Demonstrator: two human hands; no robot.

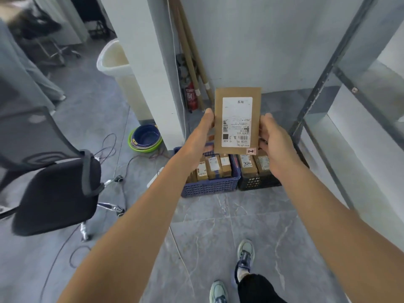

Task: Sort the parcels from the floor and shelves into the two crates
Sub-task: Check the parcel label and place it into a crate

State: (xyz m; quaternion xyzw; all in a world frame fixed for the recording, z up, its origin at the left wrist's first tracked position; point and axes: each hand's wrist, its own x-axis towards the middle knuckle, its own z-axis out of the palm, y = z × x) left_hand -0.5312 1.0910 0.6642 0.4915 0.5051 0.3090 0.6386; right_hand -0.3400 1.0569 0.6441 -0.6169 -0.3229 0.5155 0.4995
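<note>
A flat brown cardboard parcel (237,95) with a white shipping label is held upright in front of me, label facing me and upside down. My left hand (202,136) grips its left edge and my right hand (274,141) grips its right edge. Below and behind it, two crates stand side by side on the floor against the wall: a blue crate (209,186) on the left and a black crate (255,183) on the right. Both hold several brown parcels standing on edge.
A metal shelf frame (317,84) stands at the right. A black office chair (54,189) and loose cables lie at the left. Stacked basins (145,138), a white bin (113,60), a red fire extinguisher (191,98) and cardboard tubes sit near the pillar.
</note>
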